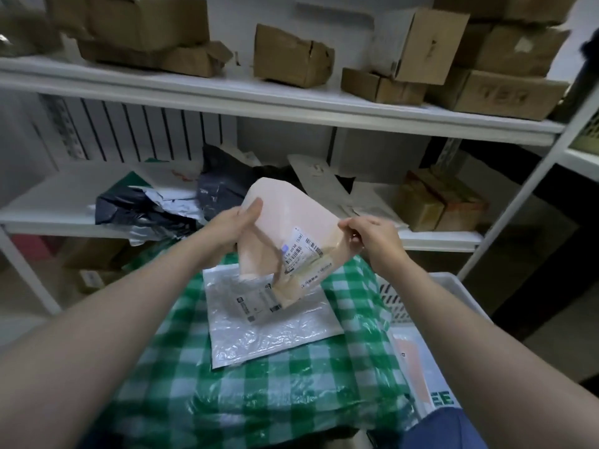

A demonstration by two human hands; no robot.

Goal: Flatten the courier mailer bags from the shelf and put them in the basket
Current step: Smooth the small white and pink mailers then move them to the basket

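Note:
I hold a pale pink mailer bag (pixel 288 215) with a barcode label in the air in front of the shelf. My left hand (pixel 233 223) grips its left edge with the thumb on top. My right hand (pixel 372 234) pinches its right edge. Under it a white crinkled mailer bag (pixel 275 325) lies flat on a green checked bag (pixel 259 384) in the white basket (pixel 453 286). More crumpled mailer bags, dark and white (pixel 152 209), are heaped on the middle shelf (pixel 58 202).
Cardboard boxes (pixel 291 56) fill the top shelf, and one brown box (pixel 437 202) stands at the right of the middle shelf. A white shelf post (pixel 525 189) slants at the right. More boxes sit under the shelf at the left.

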